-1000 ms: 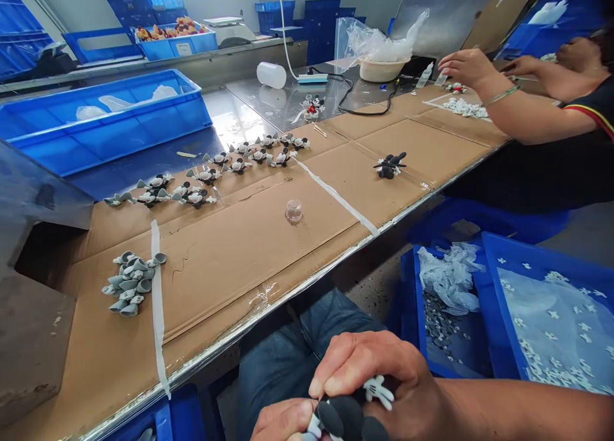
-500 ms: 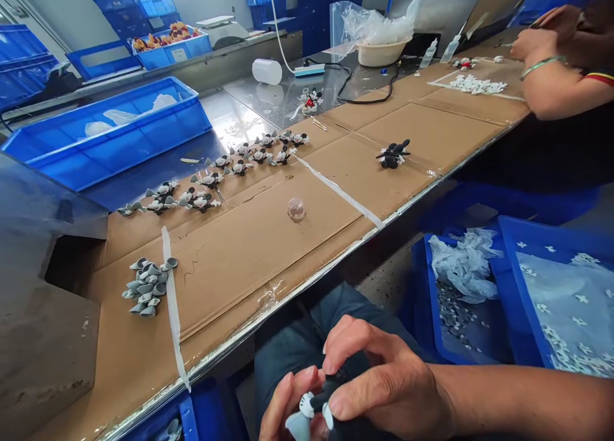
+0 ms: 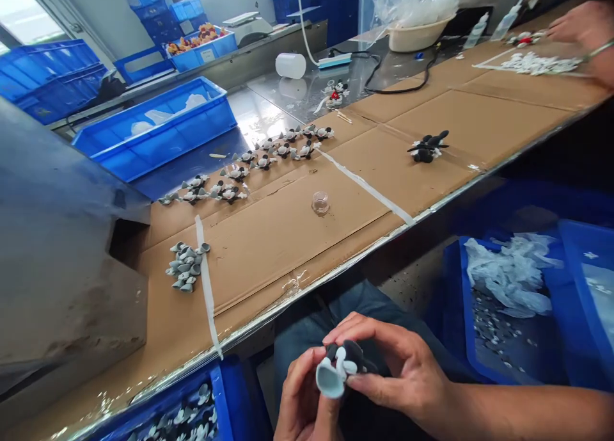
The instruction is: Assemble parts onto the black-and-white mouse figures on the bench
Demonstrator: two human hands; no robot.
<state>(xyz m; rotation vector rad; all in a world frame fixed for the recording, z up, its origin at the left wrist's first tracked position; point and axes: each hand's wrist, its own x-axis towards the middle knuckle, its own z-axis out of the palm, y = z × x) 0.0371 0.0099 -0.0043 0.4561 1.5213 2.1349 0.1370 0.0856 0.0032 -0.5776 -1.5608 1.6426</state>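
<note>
Over my lap, both hands are closed on a small black, white and grey cartoon mouse figurine part (image 3: 352, 354). My left hand (image 3: 303, 396) pinches its grey cup-shaped piece (image 3: 330, 380), whose hollow side faces up toward me. My right hand (image 3: 407, 367) grips the black round part from the right, thumb below and fingers above. Fingers hide some of the piece. On the cardboard-covered bench (image 3: 268, 249) ahead lie a pile of grey cup-shaped pieces (image 3: 185, 265), rows of similar mouse parts (image 3: 263, 161) and a small clear cup (image 3: 320, 203).
Black parts (image 3: 428, 148) lie on the bench at right. Below the edge stand a blue bin of parts (image 3: 218, 396) and a blue bin with plastic bags (image 3: 463, 313). A metal housing (image 3: 71, 236) borders the left. A co-worker's hand (image 3: 582, 28) is by white pieces (image 3: 542, 63).
The view has swung left, so the bench appears farther right. My hands have raised and turned the figurine part, and the grey piece's hollow now shows. The co-worker's arm has shifted.
</note>
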